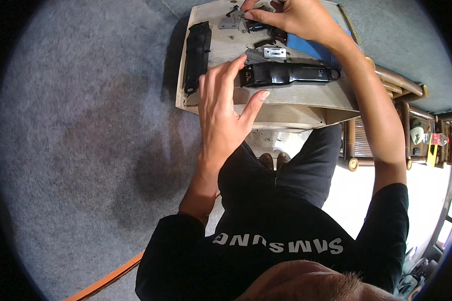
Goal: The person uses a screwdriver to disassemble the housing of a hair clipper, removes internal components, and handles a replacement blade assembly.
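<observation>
A black hair clipper body lies lengthwise along the near side of a small wooden table. My left hand is open by its left end, fingers spread and thumb apart, holding nothing. Farther off, my right hand reaches over loose small parts. Its thumb and forefinger are closed together beside a grey flat part; what they pinch is too small to make out. A silver metal plate rests just beyond the clipper. Along the left edge lies a long black casing.
A blue cloth is under my right forearm, partly hidden. Below the tabletop is an open shelf. Bamboo furniture stands close on the right, with a clear bottle with a red label on it. Grey carpet spreads to the left.
</observation>
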Motion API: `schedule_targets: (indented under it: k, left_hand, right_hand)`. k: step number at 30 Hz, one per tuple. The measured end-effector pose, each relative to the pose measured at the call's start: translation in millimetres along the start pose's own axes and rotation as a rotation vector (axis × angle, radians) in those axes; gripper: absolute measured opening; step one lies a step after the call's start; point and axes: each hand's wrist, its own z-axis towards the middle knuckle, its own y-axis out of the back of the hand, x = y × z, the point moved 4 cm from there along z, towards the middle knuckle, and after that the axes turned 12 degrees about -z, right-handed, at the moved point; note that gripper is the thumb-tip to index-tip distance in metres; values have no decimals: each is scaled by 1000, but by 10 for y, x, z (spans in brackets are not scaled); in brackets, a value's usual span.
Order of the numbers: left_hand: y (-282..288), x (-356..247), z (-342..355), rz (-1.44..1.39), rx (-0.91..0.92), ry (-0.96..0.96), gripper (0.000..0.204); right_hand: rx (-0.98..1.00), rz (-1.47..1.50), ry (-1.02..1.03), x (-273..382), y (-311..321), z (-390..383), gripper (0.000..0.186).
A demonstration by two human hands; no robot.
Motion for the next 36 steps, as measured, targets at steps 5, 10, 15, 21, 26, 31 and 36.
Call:
schedule_targets:
  k: [5, 10, 15, 21, 26, 31, 36]
  left_hand:
    - [-46, 60, 191, 104, 105, 18, 67]
    - [-65, 118, 238, 121, 257, 85, 62]
    - [-97, 176, 249, 1, 269, 55, 56]
    - [-84, 188, 229, -157, 239, 140, 53]
    - [-76, 310, 167, -438, 198, 294, 52]
    - [-104, 348, 213, -817, 56, 349, 53]
    - [-104, 408, 311, -879, -42, 381, 52]
  right_hand:
    - [41, -58, -59, -19, -18, 2, 17]
    - [63, -49, -99, -38, -36, -1, 18]
    - [72, -39, -122, -25, -35, 3, 19]
    - [76, -57, -130, -12, -27, 10, 19]
    - [76, -13, -148, -18, -32, 12, 19]
    - [27, -75, -81, -52, -51, 9, 19]
    - [20, -49, -106, -61, -45, -2, 19]
